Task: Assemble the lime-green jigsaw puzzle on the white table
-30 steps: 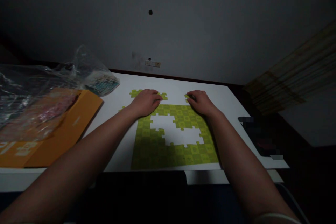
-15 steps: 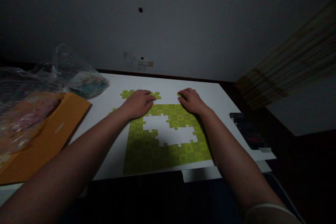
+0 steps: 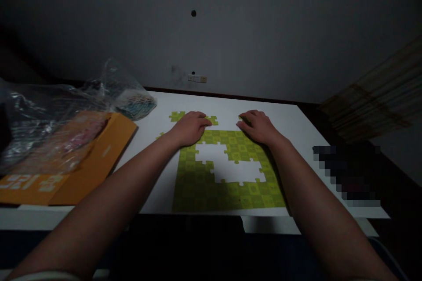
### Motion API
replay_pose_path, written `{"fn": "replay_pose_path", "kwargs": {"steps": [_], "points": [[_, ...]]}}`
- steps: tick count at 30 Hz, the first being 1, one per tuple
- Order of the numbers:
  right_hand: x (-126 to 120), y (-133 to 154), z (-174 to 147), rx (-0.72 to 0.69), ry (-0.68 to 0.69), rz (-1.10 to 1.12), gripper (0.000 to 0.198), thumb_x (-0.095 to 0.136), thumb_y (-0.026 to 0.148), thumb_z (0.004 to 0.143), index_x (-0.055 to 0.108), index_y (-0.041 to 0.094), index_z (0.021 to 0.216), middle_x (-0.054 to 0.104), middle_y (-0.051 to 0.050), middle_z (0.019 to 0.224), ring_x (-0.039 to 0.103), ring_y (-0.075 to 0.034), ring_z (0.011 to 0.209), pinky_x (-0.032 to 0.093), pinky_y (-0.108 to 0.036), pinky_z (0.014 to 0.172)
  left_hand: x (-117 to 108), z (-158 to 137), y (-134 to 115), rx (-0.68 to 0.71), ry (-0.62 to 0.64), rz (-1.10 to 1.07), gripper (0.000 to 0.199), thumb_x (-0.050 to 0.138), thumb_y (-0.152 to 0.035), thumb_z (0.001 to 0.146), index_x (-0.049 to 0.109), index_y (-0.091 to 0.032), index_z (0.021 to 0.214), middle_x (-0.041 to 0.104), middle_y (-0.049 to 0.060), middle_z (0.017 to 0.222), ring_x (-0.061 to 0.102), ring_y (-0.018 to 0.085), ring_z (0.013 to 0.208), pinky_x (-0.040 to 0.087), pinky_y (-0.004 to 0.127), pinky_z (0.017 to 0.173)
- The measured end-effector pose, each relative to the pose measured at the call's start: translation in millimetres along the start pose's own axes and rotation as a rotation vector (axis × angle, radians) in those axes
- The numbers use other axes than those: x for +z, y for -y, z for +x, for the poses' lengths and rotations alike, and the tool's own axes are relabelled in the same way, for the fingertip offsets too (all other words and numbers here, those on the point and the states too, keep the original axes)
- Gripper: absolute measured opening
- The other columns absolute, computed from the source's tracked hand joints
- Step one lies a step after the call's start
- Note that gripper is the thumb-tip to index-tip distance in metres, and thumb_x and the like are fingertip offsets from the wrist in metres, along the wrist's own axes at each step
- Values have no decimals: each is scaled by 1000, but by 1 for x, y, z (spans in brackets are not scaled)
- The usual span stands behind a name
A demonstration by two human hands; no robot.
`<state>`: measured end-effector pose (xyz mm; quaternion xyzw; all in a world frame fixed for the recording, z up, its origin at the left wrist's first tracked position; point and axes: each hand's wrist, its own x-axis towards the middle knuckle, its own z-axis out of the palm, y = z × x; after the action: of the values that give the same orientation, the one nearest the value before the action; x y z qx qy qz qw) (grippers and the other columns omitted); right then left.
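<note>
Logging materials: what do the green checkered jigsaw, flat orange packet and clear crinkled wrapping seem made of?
Green checkered jigsaw: probably matte cardboard; flat, unshiny, interlocking pieces. Flat orange packet: perhaps smooth paper or card; crisp edges. Clear crinkled wrapping: glossy plastic film, apparently; see-through, bright creases.

A bare left hand (image 3: 190, 129) partly covers a yellow-green jigsaw piece (image 3: 213, 120); the bare right hand (image 3: 257, 125) overlaps a gapped, green-checked puzzle (image 3: 227, 195).

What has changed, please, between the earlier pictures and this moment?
Relative to the green puzzle, the right hand has edged its thumb slightly left, so less of the small green piece beside it shows. Nothing has clearly been let go or newly taken hold of. The left hand, puzzle and orange packaging stayed put; the overall sideways shift is the camera's.
</note>
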<state>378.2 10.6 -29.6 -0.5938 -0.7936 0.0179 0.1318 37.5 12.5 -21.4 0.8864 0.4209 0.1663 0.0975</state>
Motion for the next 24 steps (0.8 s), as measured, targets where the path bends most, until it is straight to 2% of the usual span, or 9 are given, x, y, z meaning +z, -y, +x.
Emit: {"fn": "replay_pose_path", "kwargs": {"steps": [4, 8, 12, 15, 20, 24], "points": [[4, -4, 1, -26, 9, 68, 53, 63, 53, 105, 74, 25, 150, 68, -15, 163, 59, -46, 144, 46, -64, 122, -2, 0, 1, -5, -14, -37, 40, 57, -23, 105, 87, -29, 131, 75, 12, 149, 66, 34, 142, 48, 57, 128], [7, -9, 4, -42, 8, 120, 52, 63, 49, 104, 74, 24, 149, 72, -16, 158, 61, -43, 144, 45, -64, 124, -4, -1, 2, -32, -44, -40, 34, 60, -23, 103, 87, -28, 124, 74, 11, 152, 63, 34, 146, 47, 56, 129], [10, -13, 6, -36, -41, 175, 56, 70, 49, 98, 73, 20, 146, 73, -20, 150, 64, -42, 140, 47, -63, 124, -6, -2, 2, -94, -76, 16, 46, 62, -24, 103, 75, -20, 147, 64, 17, 166, 56, 37, 155, 42, 55, 134], [11, -14, 5, -43, -134, 245, 65, 79, 50, 91, 72, 21, 148, 73, -21, 145, 67, -43, 136, 49, -65, 122, -7, -3, 1, -153, -39, 103, 55, 62, -34, 106, 65, -18, 158, 57, 18, 173, 51, 38, 159, 37, 55, 136], [6, -8, 4, -62, -240, 363, 71, 89, 46, 81, 72, 25, 147, 72, -18, 143, 71, -41, 131, 56, -63, 116, -4, -2, 2, -228, 30, 199, 56, 57, -50, 111, 65, -19, 157, 56, 18, 173, 51, 39, 158, 36, 53, 136], [4, -3, 3, -41, -255, 430, 70, 92, 42, 79, 74, 27, 145, 73, -16, 141, 74, -39, 126, 60, -60, 109, -3, 0, 1, -221, 18, 222, 52, 57, -50, 110, 70, -20, 150, 59, 17, 170, 53, 39, 155, 36, 53, 135]]}}
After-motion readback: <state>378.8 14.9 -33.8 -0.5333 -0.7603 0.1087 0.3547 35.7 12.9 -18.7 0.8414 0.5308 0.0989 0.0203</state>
